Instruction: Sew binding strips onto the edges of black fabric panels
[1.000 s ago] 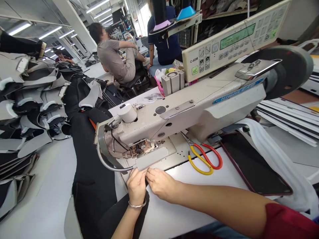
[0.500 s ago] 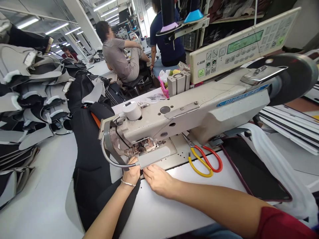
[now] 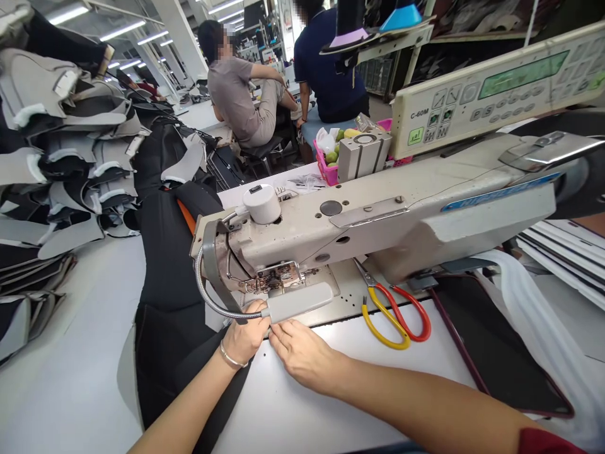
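My white table (image 3: 293,422) stands in a long workroom under strip lights, with grey-and-black pieces (image 3: 97,154) heaped at the left. One sewing machine (image 3: 302,230) spans it; black fabric (image 3: 172,268) lies left of its head and runs beneath my left forearm. My left hand (image 3: 244,337) and right hand (image 3: 305,356) sit close together by one lamp (image 3: 302,302). I see left fingers curled, right fingers together, but cannot tell whether either grips anything. I count one pair of scissors (image 3: 421,321), two thread cones (image 3: 401,17), one pink basket (image 3: 327,171), two people (image 3: 231,94) nearby.
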`<state>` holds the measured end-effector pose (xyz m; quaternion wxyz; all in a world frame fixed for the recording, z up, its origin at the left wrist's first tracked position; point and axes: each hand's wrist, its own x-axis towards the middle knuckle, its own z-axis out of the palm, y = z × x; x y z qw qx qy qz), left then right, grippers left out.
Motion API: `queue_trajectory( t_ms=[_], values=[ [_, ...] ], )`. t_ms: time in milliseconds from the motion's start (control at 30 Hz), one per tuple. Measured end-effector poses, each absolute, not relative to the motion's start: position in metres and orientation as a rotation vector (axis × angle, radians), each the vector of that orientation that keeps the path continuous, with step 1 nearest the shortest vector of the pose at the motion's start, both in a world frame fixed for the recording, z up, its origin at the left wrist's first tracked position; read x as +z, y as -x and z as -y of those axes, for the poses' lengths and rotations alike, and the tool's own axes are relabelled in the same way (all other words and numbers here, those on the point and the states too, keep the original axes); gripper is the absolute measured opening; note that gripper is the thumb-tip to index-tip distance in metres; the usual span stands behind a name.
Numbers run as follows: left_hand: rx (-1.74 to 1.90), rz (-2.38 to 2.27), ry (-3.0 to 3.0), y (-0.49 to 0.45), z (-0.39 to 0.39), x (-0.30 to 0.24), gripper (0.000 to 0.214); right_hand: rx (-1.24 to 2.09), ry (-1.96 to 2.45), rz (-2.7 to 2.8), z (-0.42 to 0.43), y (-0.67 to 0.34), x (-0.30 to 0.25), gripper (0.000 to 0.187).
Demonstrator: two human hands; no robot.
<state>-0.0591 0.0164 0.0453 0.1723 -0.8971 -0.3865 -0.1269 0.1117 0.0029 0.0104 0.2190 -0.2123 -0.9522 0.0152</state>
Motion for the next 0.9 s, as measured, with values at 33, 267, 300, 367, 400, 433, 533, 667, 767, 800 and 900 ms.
queue_trajectory(
  t_ms=[33, 267, 300, 367, 400, 433, 533, 667, 767, 800, 900],
  values=[
    [-0.364, 1.085, 2.546, 0.059, -0.016, 0.046, 0.031, 0.045, 0.574, 2.639, -0.003, -0.112, 0.011, 0.026],
    [-0.406, 1.139, 2.595, 0.065, -0.018, 0.044, 0.035, 0.066, 0.534, 2.605, -0.006, -0.114, 0.015, 0.026],
    [-0.398, 1.135, 2.604, 0.066, -0.018, 0.044, 0.036, 0.083, 0.529, 2.61, -0.006, -0.114, 0.015, 0.026],
    [-0.398, 1.115, 2.626, 0.066, -0.018, 0.045, 0.037, 0.113, 0.526, 2.621, -0.006, -0.115, 0.016, 0.027],
    [-0.408, 1.104, 2.635, 0.066, -0.018, 0.045, 0.037, 0.12, 0.527, 2.62, -0.006, -0.115, 0.016, 0.027],
    [-0.419, 1.097, 2.642, 0.067, -0.018, 0.045, 0.036, 0.12, 0.527, 2.616, -0.006, -0.115, 0.015, 0.028],
    [-0.461, 1.074, 2.651, 0.069, -0.02, 0.043, 0.034, 0.103, 0.526, 2.592, -0.006, -0.113, 0.011, 0.031],
    [-0.547, 1.031, 2.608, 0.074, -0.027, 0.036, 0.031, 0.086, 0.538, 2.573, -0.008, -0.109, 0.007, 0.033],
    [-0.598, 0.996, 2.581, 0.077, -0.037, 0.034, 0.031, 0.139, 0.604, 2.568, -0.012, -0.104, 0.01, 0.032],
    [-0.597, 0.997, 2.585, 0.077, -0.041, 0.034, 0.032, 0.175, 0.64, 2.571, -0.014, -0.103, 0.012, 0.032],
    [-0.595, 1.031, 2.589, 0.08, -0.052, 0.033, 0.039, 0.295, 0.749, 2.602, -0.017, -0.101, 0.017, 0.036]
  ],
)
